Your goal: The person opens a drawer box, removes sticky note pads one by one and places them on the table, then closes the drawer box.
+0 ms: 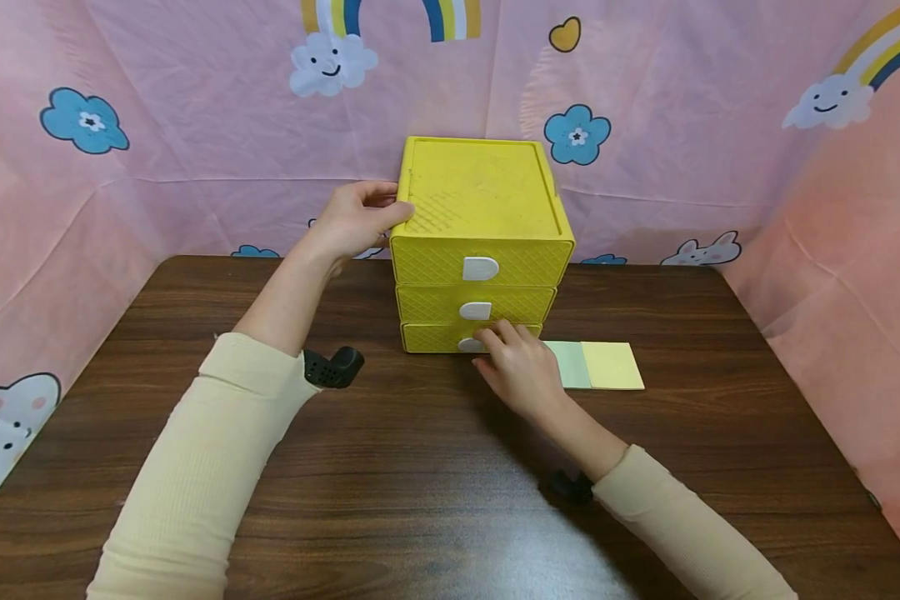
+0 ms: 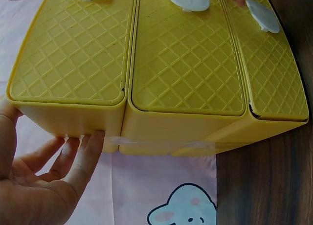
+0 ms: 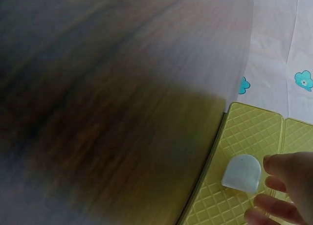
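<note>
A yellow three-drawer cabinet stands on the table with its drawers closed, each front bearing a white tab handle. My left hand is at its upper left, thumb on the top edge. In the left wrist view its fingertips press against the cabinet's side. Low at the front, my right hand reaches to the bottom drawer. Its fingers are spread right beside the bottom white handle in the right wrist view, bent but not closed round it. That handle is partly covered in the head view.
Right of the cabinet lie a pale green sheet and a pale yellow sheet of small paper, side by side. The dark wooden table extends in front. A pink patterned cloth hangs behind and at the sides.
</note>
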`<state>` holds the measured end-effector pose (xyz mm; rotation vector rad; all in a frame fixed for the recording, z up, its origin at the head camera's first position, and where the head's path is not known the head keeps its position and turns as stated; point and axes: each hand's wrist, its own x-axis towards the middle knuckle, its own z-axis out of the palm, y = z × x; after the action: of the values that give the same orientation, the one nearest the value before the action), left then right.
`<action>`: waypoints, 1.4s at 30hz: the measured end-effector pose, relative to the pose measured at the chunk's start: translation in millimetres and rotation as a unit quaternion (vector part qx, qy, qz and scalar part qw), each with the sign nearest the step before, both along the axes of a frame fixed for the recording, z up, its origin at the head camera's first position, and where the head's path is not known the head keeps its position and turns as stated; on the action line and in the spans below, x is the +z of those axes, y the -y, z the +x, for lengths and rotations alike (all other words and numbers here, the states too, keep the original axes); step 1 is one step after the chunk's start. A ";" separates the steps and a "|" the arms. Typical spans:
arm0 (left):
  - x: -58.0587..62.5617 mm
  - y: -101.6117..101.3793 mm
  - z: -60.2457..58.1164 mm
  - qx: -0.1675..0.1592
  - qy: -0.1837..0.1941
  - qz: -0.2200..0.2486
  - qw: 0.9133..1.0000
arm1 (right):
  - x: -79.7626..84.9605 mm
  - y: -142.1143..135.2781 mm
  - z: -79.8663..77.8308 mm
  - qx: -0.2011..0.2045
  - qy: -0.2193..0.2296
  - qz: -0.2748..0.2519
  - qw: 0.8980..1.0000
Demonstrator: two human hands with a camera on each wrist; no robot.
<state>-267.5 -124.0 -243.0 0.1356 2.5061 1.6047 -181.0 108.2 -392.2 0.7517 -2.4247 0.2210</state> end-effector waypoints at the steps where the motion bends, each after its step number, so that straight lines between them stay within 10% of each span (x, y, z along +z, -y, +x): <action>1: 0.0 0.0 0.0 0.000 0.000 0.000 1.000 | -0.7 0.1 -0.6 -0.001 0.000 0.000 1.000; 42: -0.1 -1.6 1.0 0.006 -0.001 -0.002 1.000 | -7.0 11.8 -11.3 -0.037 -0.022 0.017 0.999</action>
<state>-266.5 -122.5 -243.0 0.1212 2.5150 1.6053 -192.3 96.4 -399.1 0.6738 -2.4147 0.1340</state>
